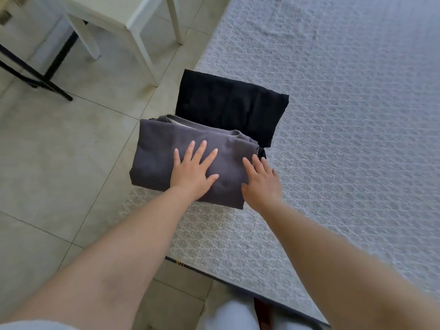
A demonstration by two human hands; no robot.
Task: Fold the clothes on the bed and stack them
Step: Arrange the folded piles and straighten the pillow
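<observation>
Folded grey garment (181,153) on bed (345,115) corner, overlapping folded black garment (228,103).
Left hand (194,171) flat, fingers spread, pressing the top; right hand (262,182) flat at its right edge; neither grips. Advise even downward pressure, squaring edges over black garment.

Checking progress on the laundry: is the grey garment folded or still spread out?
Folded. The grey garment is a compact rectangle with layered edges showing at its top, and both the left hand and right hand press flat on it.
</observation>
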